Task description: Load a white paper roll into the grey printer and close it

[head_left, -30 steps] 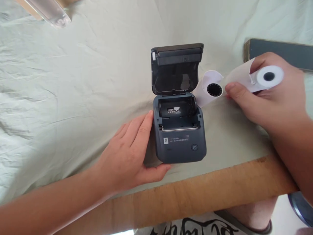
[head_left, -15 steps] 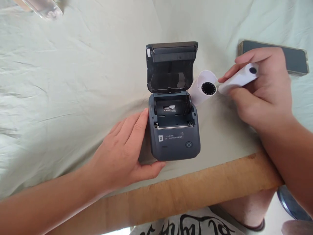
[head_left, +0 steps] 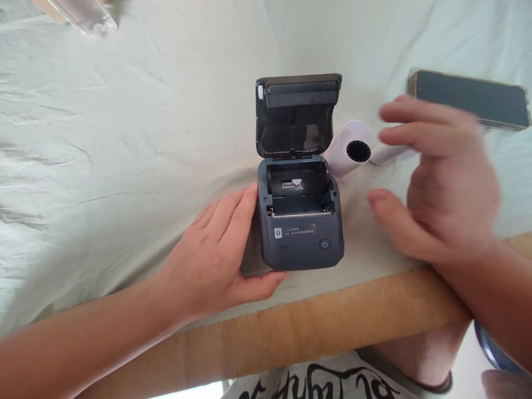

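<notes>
A dark blue label printer (head_left: 301, 238) stands with its lid (head_left: 297, 116) flipped up and its paper bay exposed. My left hand (head_left: 216, 249) grips it at the lower left, fingers along the side and thumb at the front edge. Beside the printer's upper right leans a white paper roll (head_left: 338, 158) with a black core. Another white roll (head_left: 388, 154) lies on the cloth, partly covered by my right hand (head_left: 444, 172). That hand is blurred and held above the cloth, fingers and thumb apart, with nothing in it.
A phone (head_left: 474, 97) lies at the upper right, partly behind my right hand. At the upper left is a clear plastic object (head_left: 89, 16). A pale wrinkled cloth (head_left: 145, 111) covers the table, with a wooden edge strip (head_left: 291, 327) at the front.
My right hand has let go of the second white roll, which now lies on the cloth, and its fingers have spread. My left hand stays on the printer.
</notes>
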`<state>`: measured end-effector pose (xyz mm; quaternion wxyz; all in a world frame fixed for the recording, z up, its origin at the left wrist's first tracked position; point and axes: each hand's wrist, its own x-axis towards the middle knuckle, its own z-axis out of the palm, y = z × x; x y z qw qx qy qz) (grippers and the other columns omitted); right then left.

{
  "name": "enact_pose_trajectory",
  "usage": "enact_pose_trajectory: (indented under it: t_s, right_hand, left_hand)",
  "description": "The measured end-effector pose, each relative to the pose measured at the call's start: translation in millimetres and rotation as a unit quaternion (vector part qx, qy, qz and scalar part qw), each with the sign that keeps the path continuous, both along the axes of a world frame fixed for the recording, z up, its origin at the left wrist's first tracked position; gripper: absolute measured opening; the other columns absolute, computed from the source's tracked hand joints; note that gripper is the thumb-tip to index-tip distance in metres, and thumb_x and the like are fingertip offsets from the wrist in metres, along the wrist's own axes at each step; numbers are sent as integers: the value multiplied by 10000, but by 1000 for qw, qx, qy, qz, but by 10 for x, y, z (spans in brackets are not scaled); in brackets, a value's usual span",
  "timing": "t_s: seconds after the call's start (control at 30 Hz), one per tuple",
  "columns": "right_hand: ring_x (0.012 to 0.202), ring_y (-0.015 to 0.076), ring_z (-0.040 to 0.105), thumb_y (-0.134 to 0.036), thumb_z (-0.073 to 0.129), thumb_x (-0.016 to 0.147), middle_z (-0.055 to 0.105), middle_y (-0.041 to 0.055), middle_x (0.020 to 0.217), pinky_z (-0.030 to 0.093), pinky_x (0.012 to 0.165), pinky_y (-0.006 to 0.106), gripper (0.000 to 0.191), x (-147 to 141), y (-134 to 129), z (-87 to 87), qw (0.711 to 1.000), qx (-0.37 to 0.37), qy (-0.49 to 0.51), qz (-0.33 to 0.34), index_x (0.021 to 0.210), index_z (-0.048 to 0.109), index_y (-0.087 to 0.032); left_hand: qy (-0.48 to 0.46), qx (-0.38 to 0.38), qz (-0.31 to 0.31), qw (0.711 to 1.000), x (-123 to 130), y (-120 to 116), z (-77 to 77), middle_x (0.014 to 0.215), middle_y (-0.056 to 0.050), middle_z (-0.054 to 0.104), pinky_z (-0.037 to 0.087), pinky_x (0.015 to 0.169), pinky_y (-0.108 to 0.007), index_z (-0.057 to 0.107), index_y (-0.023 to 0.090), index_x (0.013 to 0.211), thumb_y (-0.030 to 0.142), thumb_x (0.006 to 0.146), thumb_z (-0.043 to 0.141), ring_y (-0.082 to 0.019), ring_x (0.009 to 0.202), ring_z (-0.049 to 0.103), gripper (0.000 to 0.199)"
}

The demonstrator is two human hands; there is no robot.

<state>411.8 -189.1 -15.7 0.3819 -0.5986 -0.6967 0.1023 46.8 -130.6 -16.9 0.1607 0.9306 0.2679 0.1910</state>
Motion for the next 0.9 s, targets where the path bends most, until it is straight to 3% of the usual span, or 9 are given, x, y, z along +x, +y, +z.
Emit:
enact_pose_trajectory:
  t_s: [0.13, 0.23, 0.4, 0.5, 0.57, 0.63, 0.77, 0.9]
  right_hand:
    - [1613, 414, 693, -424, 795, 1125, 640, 95, 1773, 727, 1247, 678, 566, -178, 15, 40, 999, 17, -30, 27, 1662, 617, -430]
    - [1599, 389, 724, -344, 769, 1142, 695, 82, 1733, 712, 1297, 668, 569, -203, 80, 75, 993, 53, -89, 63, 1679, 603, -430]
    - [1427, 307, 796, -238, 820, 1066, 758, 110, 1578, 811, 991, 466, 662, -158, 178, 45, 983, 107, -124, 87, 1672, 599, -386]
    - [1183, 256, 830, -216, 764, 1070, 779, 60, 1341, 792, 884, 431, 570, -185, 186, 20, 989, 80, -99, 76, 1597, 637, -392]
    - [1113, 246, 835, -176, 713, 1056, 776, 50, 1295, 773, 851, 420, 572, -221, 175, 21, 993, 46, -80, 79, 1579, 633, -395]
    - [1127, 263, 849, -133, 674, 1022, 794, 60, 1334, 771, 866, 439, 638, -251, 162, 32, 992, 24, -69, 101, 1600, 597, -391]
    - [1180, 311, 879, -157, 709, 1009, 827, 41, 1354, 781, 1046, 550, 685, -282, 150, 62, 991, -23, -54, 119, 1622, 532, -405]
    - [1114, 282, 880, -161, 674, 1053, 818, 13, 1301, 773, 966, 494, 696, -268, 153, 68, 992, -40, -40, 117, 1661, 499, -449]
  left_hand:
    - [-9, -4, 24, 1000, -6, -24, -52, 1733, -229, 719, 732, 1236, -669, 258, 242, 1974, 756, 1133, 630, -488, 1521, 787, 1053]
    - [-5, -15, 26, 1000, -13, -16, -62, 1747, -204, 710, 730, 1248, -675, 220, 291, 1988, 762, 1111, 667, -485, 1537, 783, 1091]
    - [18, -22, -9, 1000, -40, 44, -8, 1754, -229, 699, 744, 1212, -688, 157, 286, 2008, 778, 1174, 570, -495, 1530, 787, 1053]
    - [6, -18, -4, 1000, -30, 36, -22, 1748, -234, 701, 746, 1203, -703, 146, 287, 2012, 776, 1170, 564, -508, 1521, 789, 1059]
    - [-13, -8, 15, 1000, -15, 19, -40, 1720, -248, 716, 749, 1179, -722, 156, 271, 2008, 779, 1184, 497, -519, 1505, 794, 1026]
    - [-9, -5, 13, 1000, -8, 16, -39, 1707, -269, 723, 755, 1156, -731, 159, 251, 2003, 783, 1196, 461, -526, 1489, 801, 1013]
    - [29, -16, -29, 999, -35, 60, 20, 1727, -282, 714, 765, 1154, -708, 144, 239, 2005, 754, 1180, 588, -521, 1488, 809, 1069]
    - [19, -32, -15, 999, -66, 100, 70, 1742, -247, 715, 748, 1199, -709, 200, 264, 2002, 737, 1158, 635, -522, 1513, 794, 1061]
